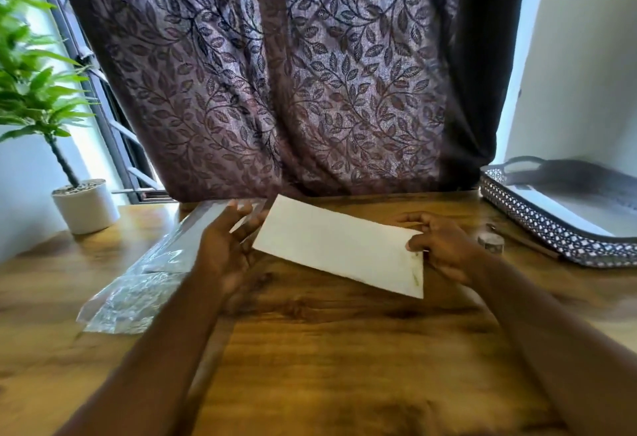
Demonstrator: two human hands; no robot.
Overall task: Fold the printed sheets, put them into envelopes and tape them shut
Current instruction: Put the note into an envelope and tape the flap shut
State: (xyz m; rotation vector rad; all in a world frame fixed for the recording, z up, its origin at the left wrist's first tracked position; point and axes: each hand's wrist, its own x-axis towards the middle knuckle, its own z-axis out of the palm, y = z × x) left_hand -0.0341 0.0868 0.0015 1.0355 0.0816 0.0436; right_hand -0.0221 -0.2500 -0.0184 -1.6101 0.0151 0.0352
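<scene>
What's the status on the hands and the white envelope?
Right hand pinches long white paper envelope at right end. Left hand open at its left end. Clear plastic wrapper alongside, nothing blocking.

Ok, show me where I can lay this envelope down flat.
Best patch: the bare wood of the table near you, between your forearms and below the envelope. The left is taken by the plastic wrapper and plant pot; the right edge is crowded by the tape roll and tray.

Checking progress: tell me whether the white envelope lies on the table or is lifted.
Lifted: the envelope tilts above the table; the right hand pinches its right end, the open left hand is by its left end.
</scene>
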